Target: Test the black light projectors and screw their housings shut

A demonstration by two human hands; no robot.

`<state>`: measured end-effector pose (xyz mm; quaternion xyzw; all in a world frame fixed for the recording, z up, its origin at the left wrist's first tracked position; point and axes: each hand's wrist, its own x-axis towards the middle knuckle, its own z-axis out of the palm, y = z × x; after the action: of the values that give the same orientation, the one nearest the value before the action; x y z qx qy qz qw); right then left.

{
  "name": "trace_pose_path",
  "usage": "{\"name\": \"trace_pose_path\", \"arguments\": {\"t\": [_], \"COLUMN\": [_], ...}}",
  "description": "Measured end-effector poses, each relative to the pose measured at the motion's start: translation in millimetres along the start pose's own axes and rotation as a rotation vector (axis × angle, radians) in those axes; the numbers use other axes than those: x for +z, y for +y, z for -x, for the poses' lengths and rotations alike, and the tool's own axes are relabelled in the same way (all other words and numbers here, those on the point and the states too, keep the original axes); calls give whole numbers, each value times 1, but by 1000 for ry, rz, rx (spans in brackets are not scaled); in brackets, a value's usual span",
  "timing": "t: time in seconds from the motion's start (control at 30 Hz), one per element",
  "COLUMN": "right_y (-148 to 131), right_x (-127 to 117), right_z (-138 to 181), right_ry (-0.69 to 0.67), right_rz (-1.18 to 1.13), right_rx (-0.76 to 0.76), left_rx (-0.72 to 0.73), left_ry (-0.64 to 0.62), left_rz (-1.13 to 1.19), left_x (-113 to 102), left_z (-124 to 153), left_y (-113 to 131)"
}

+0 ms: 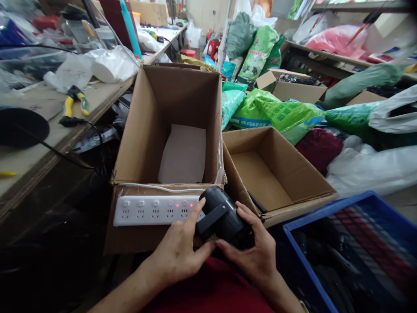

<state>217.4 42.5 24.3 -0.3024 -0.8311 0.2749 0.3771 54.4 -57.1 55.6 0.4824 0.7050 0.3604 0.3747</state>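
Both my hands hold a black rounded device (223,213) with a folding handle, low in the middle of the head view. My left hand (179,252) grips its left side, forefinger stretched up along the casing. My right hand (256,250) wraps its right side from below. The device sits just in front of a white power strip (153,210) with red lights lit, which lies on the near flap of a tall open cardboard box (143,130). A white sheet (184,154) lies in that box's bottom.
A second, lower open cardboard box (286,174) stands to the right, a thin dark object against its near wall. A blue plastic crate (358,208) with dark items is at lower right. A cluttered workbench (39,143) with yellow-handled pliers (74,102) runs along the left. Green and white sacks are piled behind.
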Motion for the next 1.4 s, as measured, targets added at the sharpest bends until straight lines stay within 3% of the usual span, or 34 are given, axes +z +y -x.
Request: {"name": "trace_pose_path", "arguments": {"t": [0.13,0.23,0.37,0.63,0.93,1.17,1.4], "right_y": [-1,0,5,13,15,13,10], "right_x": [-2,-2,-2,-11,-6,0,0], "right_z": [-1,-1,-1,-10,-3,1,-3], "right_ry": [-60,-132,-226,-357,-281,-151,-194], "right_rz": [-66,-210,-305,-222,-265,-437,-439], "right_rx": [147,199,135,-97,-85,145,285], "left_rx": [-18,-17,-5,78,45,-11,-77], "left_ry": [67,49,-17,63,83,32,70], "left_rz": [23,26,169,315,458,599,524], "left_x": [-9,-15,-16,-6,-3,-4,-7], "left_z": [-1,-4,-8,-5,-7,-10,-11], "left_y": [3,4,-1,-3,-6,4,-2]}}
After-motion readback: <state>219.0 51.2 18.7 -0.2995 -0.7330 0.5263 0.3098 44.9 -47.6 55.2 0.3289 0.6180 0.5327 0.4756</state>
